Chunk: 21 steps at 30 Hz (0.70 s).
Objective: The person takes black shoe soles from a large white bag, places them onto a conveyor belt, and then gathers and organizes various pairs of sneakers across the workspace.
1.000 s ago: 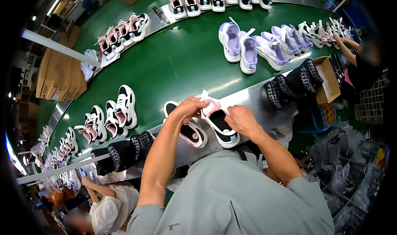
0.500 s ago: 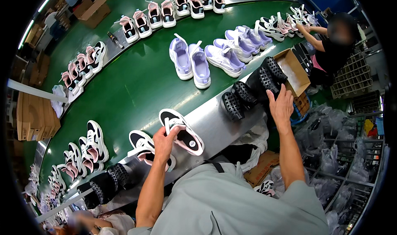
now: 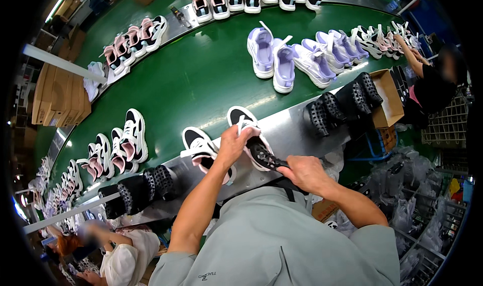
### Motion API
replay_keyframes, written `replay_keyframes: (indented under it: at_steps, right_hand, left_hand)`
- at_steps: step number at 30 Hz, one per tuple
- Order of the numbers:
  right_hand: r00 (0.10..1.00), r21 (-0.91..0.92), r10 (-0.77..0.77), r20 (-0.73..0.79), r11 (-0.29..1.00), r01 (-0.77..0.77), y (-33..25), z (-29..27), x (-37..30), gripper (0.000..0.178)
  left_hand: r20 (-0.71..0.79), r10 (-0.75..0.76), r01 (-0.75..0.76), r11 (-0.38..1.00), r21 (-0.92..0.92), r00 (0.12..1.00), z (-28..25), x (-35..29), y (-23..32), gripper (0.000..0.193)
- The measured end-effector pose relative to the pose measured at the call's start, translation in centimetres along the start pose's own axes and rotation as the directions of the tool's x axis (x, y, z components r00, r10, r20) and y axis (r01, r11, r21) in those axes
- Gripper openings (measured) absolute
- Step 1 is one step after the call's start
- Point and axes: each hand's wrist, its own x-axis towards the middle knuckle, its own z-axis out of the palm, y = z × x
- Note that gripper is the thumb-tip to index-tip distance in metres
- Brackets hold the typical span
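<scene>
My left hand [image 3: 234,144] is closed on the tongue of a white-and-black sneaker [image 3: 240,116] with pink lining, standing on the metal edge of the bench. In my right hand [image 3: 308,173] is a dark hand tool [image 3: 262,156], gripped by its handle. Its front part reaches into the opening of that sneaker; the tip is hidden inside. Just left of it stands a matching sneaker [image 3: 196,137], partly covered by my left forearm.
Black studded pieces [image 3: 318,119] line the metal ledge [image 3: 288,130] to the right, beside an open cardboard box [image 3: 386,97]. Lilac sneakers [image 3: 284,67] and more pairs stand on the green belt [image 3: 201,74]. Co-workers [image 3: 432,79] are at right and lower left.
My right hand has moved left from the black studded pieces and now holds a dark tool in the sneaker. My left hand stays on that sneaker. The view has shifted.
</scene>
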Motion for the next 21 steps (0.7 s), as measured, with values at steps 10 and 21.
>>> replay_keyframes:
  at_steps: [10,21]
  right_hand:
    - [0.932,-0.313,0.046,-0.359,0.935,-0.166,-1.0,11.5,6.2,0.024]
    - [0.933,0.046,-0.011,-0.360,0.998,0.030,-0.5,10.0,6.9,0.037]
  left_hand:
    - [0.261,0.196,-0.249,0.950,0.188,0.945,3.2,3.1,1.2,0.035]
    - [0.147,0.167,-0.182,0.979,0.093,0.975,0.4,2.0,0.5,0.036]
